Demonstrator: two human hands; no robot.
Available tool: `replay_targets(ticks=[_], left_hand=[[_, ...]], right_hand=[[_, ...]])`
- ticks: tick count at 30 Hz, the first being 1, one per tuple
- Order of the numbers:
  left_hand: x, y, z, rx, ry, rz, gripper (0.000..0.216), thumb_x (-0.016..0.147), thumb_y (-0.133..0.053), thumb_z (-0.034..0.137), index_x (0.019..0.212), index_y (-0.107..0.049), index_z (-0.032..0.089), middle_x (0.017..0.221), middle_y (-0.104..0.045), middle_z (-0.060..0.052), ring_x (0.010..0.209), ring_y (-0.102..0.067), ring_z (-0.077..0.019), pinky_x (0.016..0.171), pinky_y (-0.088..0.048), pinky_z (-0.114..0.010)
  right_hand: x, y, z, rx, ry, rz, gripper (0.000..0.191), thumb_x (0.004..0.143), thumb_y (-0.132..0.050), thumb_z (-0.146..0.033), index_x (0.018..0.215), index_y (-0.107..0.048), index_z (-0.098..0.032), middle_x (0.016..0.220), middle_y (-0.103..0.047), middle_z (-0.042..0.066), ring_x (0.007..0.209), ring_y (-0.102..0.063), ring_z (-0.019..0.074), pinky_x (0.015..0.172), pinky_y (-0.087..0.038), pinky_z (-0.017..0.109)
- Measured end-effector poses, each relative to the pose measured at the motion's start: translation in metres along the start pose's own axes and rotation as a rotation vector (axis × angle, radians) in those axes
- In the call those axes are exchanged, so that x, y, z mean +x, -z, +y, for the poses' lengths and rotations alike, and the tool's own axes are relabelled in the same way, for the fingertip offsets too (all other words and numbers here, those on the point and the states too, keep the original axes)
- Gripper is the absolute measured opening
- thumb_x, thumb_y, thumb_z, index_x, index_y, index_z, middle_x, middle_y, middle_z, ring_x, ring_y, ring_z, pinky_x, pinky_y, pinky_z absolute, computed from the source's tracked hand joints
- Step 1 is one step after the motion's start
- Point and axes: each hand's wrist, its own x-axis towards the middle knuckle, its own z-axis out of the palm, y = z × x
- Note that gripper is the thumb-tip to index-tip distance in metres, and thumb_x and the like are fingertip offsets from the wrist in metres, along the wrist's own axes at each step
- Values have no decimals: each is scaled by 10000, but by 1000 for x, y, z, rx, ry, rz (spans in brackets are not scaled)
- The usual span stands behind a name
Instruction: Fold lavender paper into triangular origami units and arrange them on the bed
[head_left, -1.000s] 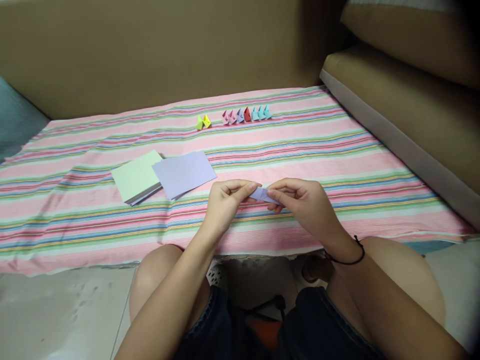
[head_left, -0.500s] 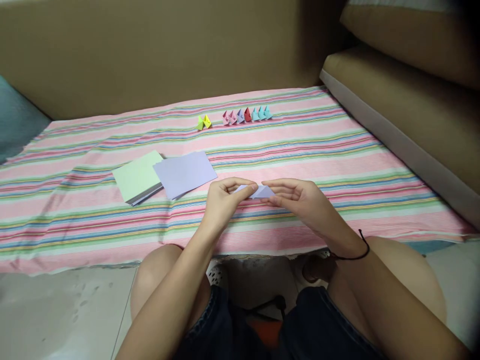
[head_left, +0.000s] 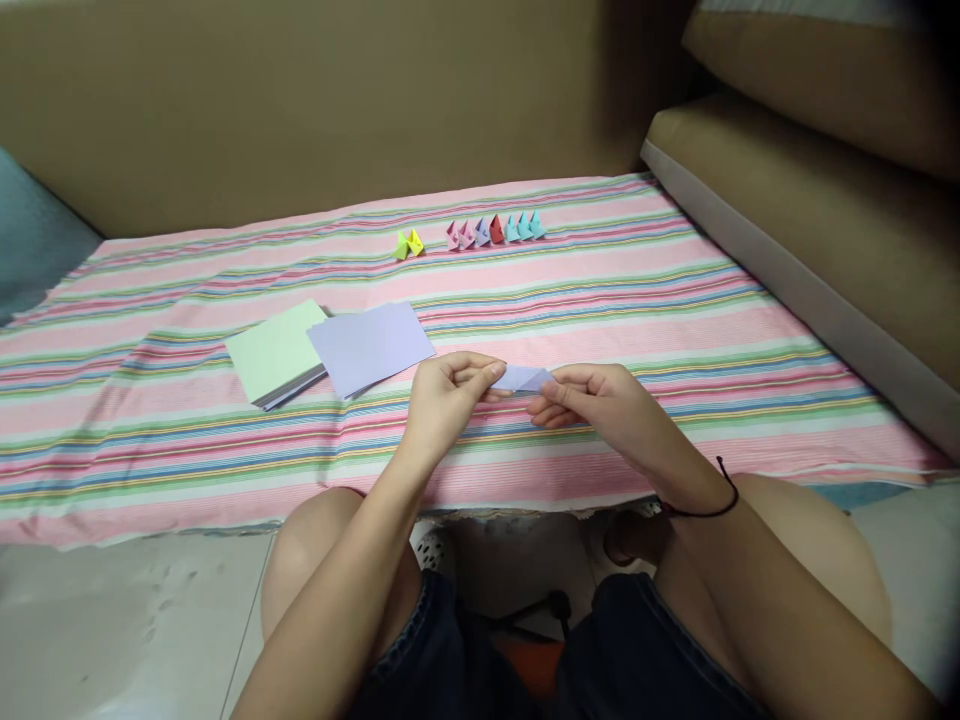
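Note:
A small folded piece of lilac paper (head_left: 523,379) is held in the air above the striped cloth, between both hands. My left hand (head_left: 454,395) pinches its left end between thumb and fingers. At the right end, my right hand (head_left: 589,392) grips a corner with thumb and forefinger, its other fingers curled below. To the left of my left hand lie several flat sheets of lilac paper (head_left: 371,348). They partly overlap a stack of pale green paper (head_left: 277,352).
Toward the back stand two yellow folded paper figures (head_left: 409,244) and a row of several pink, lilac, red and blue paper figures (head_left: 495,230). The striped cloth (head_left: 600,300) covers the seat. Brown cushions (head_left: 810,200) rise on the right.
My right hand has closed its thumb onto the paper's right corner, its fingers now lower. My left hand has shifted slightly left, leaving more of the folded paper showing.

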Motion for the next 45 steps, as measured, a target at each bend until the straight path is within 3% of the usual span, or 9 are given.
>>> replay_targets(ticks=[4,7,12,16,22,26,33,39,45], left_hand=[[1,0,-3,53,7,4,292,655,-776,367,767,-703,107,625,-698,-42,586,-686,-179,598,-552,-270],[0,-2,-5,21,4,-27,288,690,-751,368,803,-697,109,655,-695,-38,610,-688,-170,627,-549,-265],[-1,-6,0,-78,-52,-92,363,757,-700,395,1035,-669,164,821,-710,-35,729,-678,-148,735,-544,-277],[-3,-8,0,-95,-72,-126,362,757,-706,373,1044,-666,157,897,-715,-61,825,-669,-176,760,-542,-291],[-2,-7,0,-48,-86,-132,351,788,-662,393,1051,-699,163,912,-714,-53,772,-642,-155,704,-533,-269],[-3,-8,3,-2,-74,-156,356,828,-610,390,1108,-688,183,881,-706,-30,790,-627,-149,740,-523,-273],[-4,-8,2,114,-113,-200,318,855,-558,405,1058,-702,207,838,-678,-7,784,-596,-148,727,-502,-262],[-3,-6,3,113,-90,-227,328,877,-507,422,954,-712,178,788,-651,-18,748,-583,-152,701,-494,-266],[-6,-7,5,125,-89,-265,330,870,-520,416,1020,-689,176,853,-653,-33,796,-593,-169,724,-495,-277]], right_hand=[[-3,-6,-1,-253,208,92,424,776,-693,-318,1182,-632,-212,942,-727,59,849,-687,210,757,-566,352],[-5,-9,-2,-398,328,174,372,762,-705,-279,1126,-679,-203,1029,-713,68,898,-674,225,784,-560,357],[-4,-9,-2,-97,211,116,334,762,-709,-351,1060,-693,-200,922,-744,47,834,-699,203,781,-577,351],[-4,-12,-3,67,117,31,305,773,-699,-366,1028,-685,-198,932,-742,39,780,-705,172,766,-581,332],[-4,-11,-4,115,31,-58,291,840,-610,-432,1001,-688,-202,970,-726,43,778,-709,164,757,-573,311],[-4,-9,-3,116,-1,-47,292,844,-600,-434,996,-686,-200,916,-729,43,811,-703,178,756,-567,312],[-4,-13,-4,-9,81,-22,298,802,-638,-450,943,-698,-195,836,-721,39,778,-679,184,768,-559,336],[-3,-11,-3,106,11,-72,264,815,-630,-443,911,-713,-212,829,-722,23,777,-687,173,776,-554,325],[-4,-12,-2,164,-6,-102,259,805,-652,-431,906,-702,-198,807,-718,16,758,-680,145,779,-545,302]])
